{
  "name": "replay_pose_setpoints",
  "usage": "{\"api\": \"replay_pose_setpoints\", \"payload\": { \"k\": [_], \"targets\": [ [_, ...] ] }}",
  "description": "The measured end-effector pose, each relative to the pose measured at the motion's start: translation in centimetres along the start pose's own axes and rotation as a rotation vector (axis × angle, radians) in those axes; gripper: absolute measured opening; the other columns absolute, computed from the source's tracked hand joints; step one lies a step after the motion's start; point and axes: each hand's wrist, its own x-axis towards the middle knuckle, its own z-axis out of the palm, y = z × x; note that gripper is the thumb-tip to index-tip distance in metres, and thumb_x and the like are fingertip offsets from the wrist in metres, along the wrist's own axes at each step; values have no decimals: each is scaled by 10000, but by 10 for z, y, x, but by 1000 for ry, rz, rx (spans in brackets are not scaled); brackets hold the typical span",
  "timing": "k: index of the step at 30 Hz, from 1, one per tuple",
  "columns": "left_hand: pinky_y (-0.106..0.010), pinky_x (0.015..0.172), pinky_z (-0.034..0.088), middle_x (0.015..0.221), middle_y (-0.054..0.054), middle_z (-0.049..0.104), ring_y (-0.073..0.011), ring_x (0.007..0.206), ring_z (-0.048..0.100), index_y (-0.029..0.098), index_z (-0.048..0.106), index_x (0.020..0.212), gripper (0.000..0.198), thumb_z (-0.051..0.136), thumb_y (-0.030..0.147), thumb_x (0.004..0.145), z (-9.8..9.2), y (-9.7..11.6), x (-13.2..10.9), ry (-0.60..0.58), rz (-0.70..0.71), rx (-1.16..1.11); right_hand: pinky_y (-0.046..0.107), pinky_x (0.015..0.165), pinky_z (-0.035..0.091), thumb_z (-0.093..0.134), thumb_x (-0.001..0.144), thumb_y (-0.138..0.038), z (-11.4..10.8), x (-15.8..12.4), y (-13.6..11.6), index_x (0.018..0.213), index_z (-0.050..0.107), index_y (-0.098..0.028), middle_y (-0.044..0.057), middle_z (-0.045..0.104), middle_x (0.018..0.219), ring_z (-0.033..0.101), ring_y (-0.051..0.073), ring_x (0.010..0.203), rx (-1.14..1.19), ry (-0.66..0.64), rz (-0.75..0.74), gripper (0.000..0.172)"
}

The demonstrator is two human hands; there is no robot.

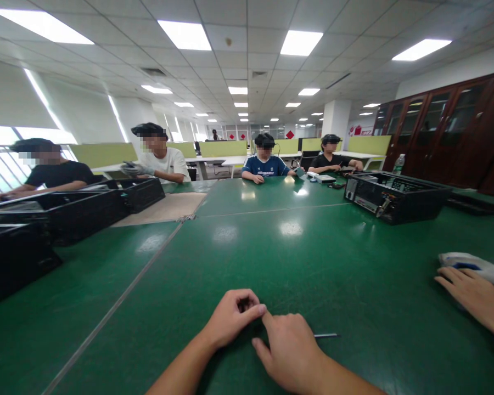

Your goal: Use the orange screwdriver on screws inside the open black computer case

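My left hand [233, 317] rests on the green table [239, 252] near its front edge, curled into a loose fist with the thumb against the fingers; what is inside it is hidden. My right hand [290, 348] lies beside it, back up, its fingers tucked toward the left hand. A thin metal rod [326, 335], perhaps a screwdriver shaft, sticks out to the right from under my right hand. The two hands touch at the fingertips.
Another person's hand [475, 296] lies at the right edge by a white glove [473, 266]. An open black computer case [395, 195] stands at the back right, more black cases [82, 211] on the left. Several seated people work at the far side.
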Motion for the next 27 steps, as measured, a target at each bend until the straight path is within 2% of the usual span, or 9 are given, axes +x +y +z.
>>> {"api": "replay_pose_setpoints", "payload": {
  "k": [9, 11, 13, 15, 17, 19, 21, 24, 27],
  "targets": [
    [-243, 595, 350, 647, 12, 565, -128, 624, 467, 144, 668, 740, 394, 671, 533, 800, 0, 2, -1, 0, 9, -32, 513, 802, 536, 497, 927, -329, 3, 0, -2, 1267, 605, -138, 145, 720, 973, 690, 342, 865, 3, 5, -6, 404],
    [-246, 579, 365, 645, 12, 561, -127, 593, 482, 147, 656, 793, 459, 597, 599, 844, -1, -3, 2, 30, 17, -130, 557, 854, 506, 514, 885, -244, 6, -1, -3, 1337, 547, -123, 157, 695, 1009, 662, 342, 908, -26, 94, -54, 468],
    [-249, 551, 372, 642, 18, 557, -126, 546, 488, 148, 641, 913, 550, 489, 675, 882, -1, -10, 5, 90, 13, -262, 590, 894, 472, 504, 842, -168, 9, -3, -3, 1345, 523, -134, 153, 662, 1042, 622, 330, 936, -43, 249, -168, 505],
    [-252, 528, 362, 645, 14, 569, -124, 514, 487, 143, 631, 996, 624, 409, 718, 899, -2, -14, 7, 140, 0, -360, 572, 938, 456, 462, 845, -133, 11, -4, -3, 1245, 569, -164, 120, 641, 1019, 591, 284, 919, -8, 420, -336, 416],
    [-259, 548, 372, 650, -9, 596, -126, 527, 496, 128, 670, 940, 651, 394, 717, 909, -2, -15, 7, 114, -12, -378, 530, 1053, 406, 408, 879, -114, 10, -4, -1, 1109, 609, -189, 82, 630, 978, 577, 236, 943, 48, 553, -499, 314],
    [-270, 619, 411, 672, -37, 630, -142, 602, 534, 117, 716, 850, 653, 426, 699, 910, -1, -11, 6, 40, -17, -374, 475, 1166, 317, 383, 908, -107, 9, -4, 0, 1044, 625, -195, 70, 630, 1024, 559, 212, 1071, 85, 615, -627, 290],
    [-284, 712, 442, 729, -58, 666, -170, 708, 572, 115, 745, 826, 626, 495, 686, 883, 1, -7, 4, -42, -9, -401, 420, 1202, 287, 390, 924, -110, 7, -2, 0, 1003, 641, -186, 76, 629, 1103, 523, 203, 1184, 98, 598, -712, 275],
    [-276, 692, 434, 676, -38, 629, -158, 676, 540, 113, 732, 766, 571, 615, 671, 802, 4, -3, 4, -112, -30, -476, 353, 1169, 355, 416, 912, -107, 8, 1, 0, 981, 659, -166, 91, 634, 1115, 527, 200, 1187, 108, 509, -769, 259],
    [-249, 610, 388, 607, 5, 544, -123, 601, 465, 126, 660, 679, 510, 731, 631, 706, 4, -3, 5, -43, -84, -523, 382, 1184, 341, 426, 863, -81, 6, 0, 1, 1171, 623, -171, 91, 630, 1172, 510, 206, 1229, 134, 483, -739, 376]
  ]
}}
